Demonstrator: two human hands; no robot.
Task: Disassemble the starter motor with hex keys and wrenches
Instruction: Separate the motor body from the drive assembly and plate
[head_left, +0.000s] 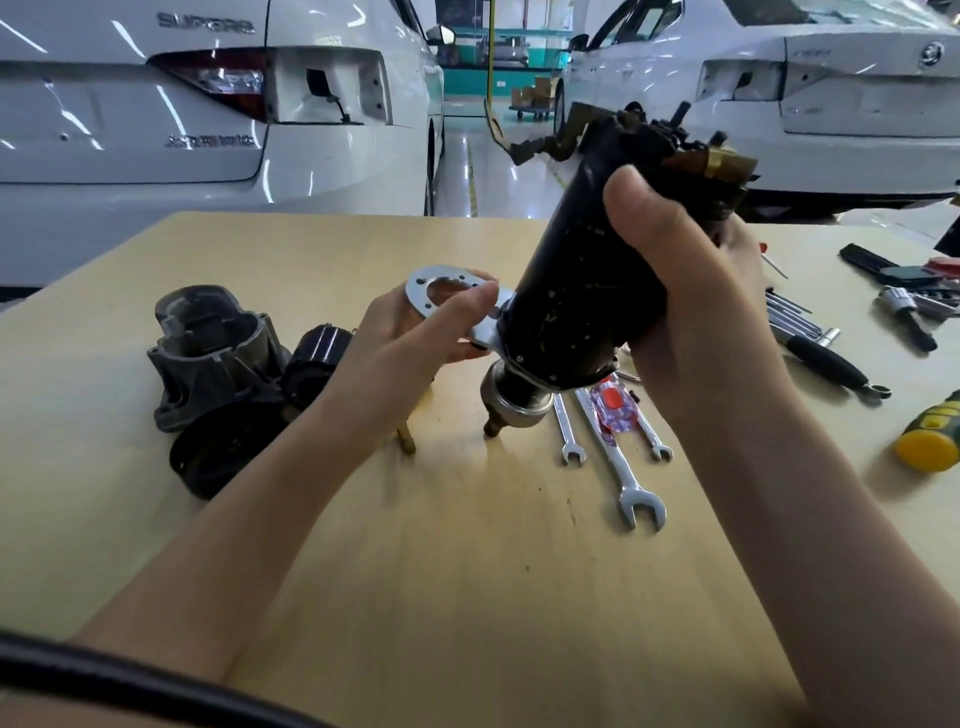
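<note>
My right hand (680, 270) grips the black starter motor body (582, 291), held tilted above the wooden table (467, 545), its brush end with brass terminals pointing up and away. The shaft with its pinion gear (511, 402) sticks out of the lower end, just over the table. My left hand (415, 338) pinches a silver metal plate (447, 291) with a round hole, at the lower end of the body. A grey cast housing (208, 348) and black round parts (317, 358) lie at the left.
Three open-end wrenches (628, 478) and a red-capped item lie right of the shaft. Hex keys, a ratchet handle (826, 364) and a yellow-ended tool (930, 441) lie at the right edge. A brass bolt (406, 441) lies under my left wrist. White cars stand behind the table.
</note>
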